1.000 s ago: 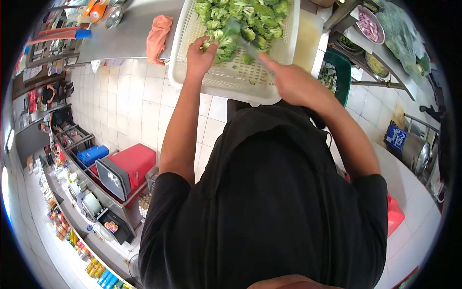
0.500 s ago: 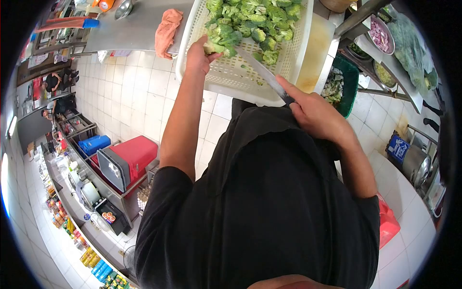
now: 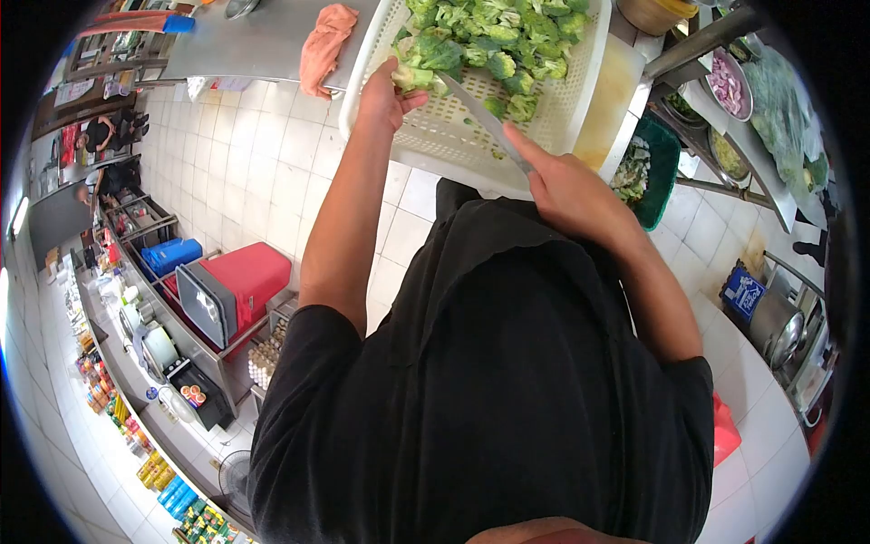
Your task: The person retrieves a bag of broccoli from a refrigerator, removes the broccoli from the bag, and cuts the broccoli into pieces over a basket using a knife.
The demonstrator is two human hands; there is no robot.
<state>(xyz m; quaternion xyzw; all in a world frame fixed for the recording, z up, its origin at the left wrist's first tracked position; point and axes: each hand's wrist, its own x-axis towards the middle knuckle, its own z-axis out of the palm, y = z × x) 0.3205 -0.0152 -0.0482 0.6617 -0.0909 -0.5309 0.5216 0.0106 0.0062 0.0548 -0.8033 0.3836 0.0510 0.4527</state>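
Observation:
My left hand [image 3: 388, 98] is closed around the stem end of a broccoli head [image 3: 424, 62] over the left side of a white perforated plastic basket [image 3: 362, 77]. In my right hand [image 3: 575, 190] is a kitchen knife [image 3: 489, 122], its handle mostly hidden by my fingers. The blade slants up and left over the basket, its tip close to the broccoli in my left hand. Cut broccoli florets [image 3: 507, 41] are heaped in the far part of the basket, with small bits on its bare near floor.
A salmon-coloured cloth [image 3: 326, 50] lies on the steel table [image 3: 236, 45] at left. Right of the basket are a cutting board [image 3: 609, 100], a green bin [image 3: 666, 168] with scraps, and a bowl of chopped onion [image 3: 728, 83]. Bagged greens [image 3: 779, 109] hang farther right.
The view has shifted slightly, so the basket appears farther right and higher. My right hand and the knife have moved a little up and left. My left hand still holds the broccoli.

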